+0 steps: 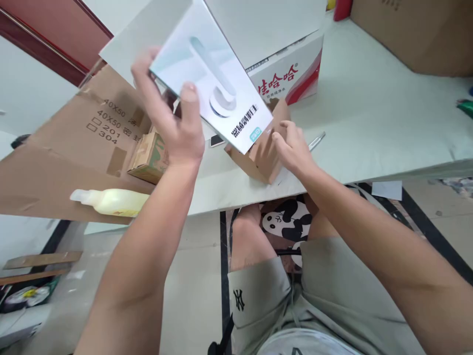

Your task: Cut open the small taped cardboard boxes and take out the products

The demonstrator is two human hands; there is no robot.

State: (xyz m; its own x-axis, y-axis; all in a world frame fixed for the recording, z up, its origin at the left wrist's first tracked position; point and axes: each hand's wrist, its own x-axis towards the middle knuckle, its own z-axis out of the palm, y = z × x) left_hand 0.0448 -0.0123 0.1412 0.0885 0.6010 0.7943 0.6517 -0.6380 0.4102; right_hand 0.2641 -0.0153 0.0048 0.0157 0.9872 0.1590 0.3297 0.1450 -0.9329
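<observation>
My left hand (pixel 173 118) is closed round the lower edge of a white and pale blue product box (pixel 218 74) and holds it tilted above the table. The box shows a picture of a long-handled device and dark printed characters. My right hand (pixel 291 145) rests on the top edge of a small open brown cardboard box (pixel 258 158) that stands on the white table (pixel 369 123); its fingers are curled over the flap. The product box hangs just above and to the left of the brown box.
A large flattened cardboard sheet (pixel 74 158) printed "40X50" lies at left with a pale yellow bottle (pixel 111 201) on it. A small brown carton (pixel 148 157), a white and red carton (pixel 291 74), a phone (pixel 217 141) and a metal tool (pixel 317 141) lie nearby. My knees sit under the table edge.
</observation>
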